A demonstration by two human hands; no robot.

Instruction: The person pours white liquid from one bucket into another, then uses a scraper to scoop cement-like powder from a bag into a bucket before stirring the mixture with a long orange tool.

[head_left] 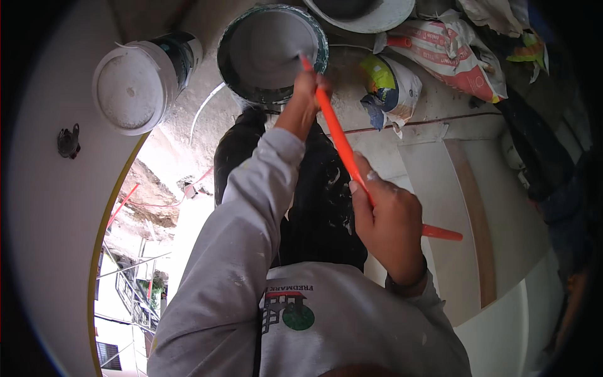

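Note:
A long orange-red stick (337,133) slants across the middle, its far end dipping into smooth grey mix (267,50) in a dark-rimmed bucket (223,63). Near the bucket's rim, my left hand (309,89) is closed around the upper part of the stick. Lower down and to the right, my right hand (394,220) grips the stick with the thumb laid along it. A further orange-red piece juts out to the right of that hand; the hand hides how it joins. What shape the dipped end has cannot be seen.
A lidded white bucket (132,88) stands left of the mix. A wide tub (370,24) sits beyond it, at the top. Crumpled bags (446,56) and a smaller open bag (394,88) lie to the right. A person's dark-clothed leg (534,138) shows at the right edge.

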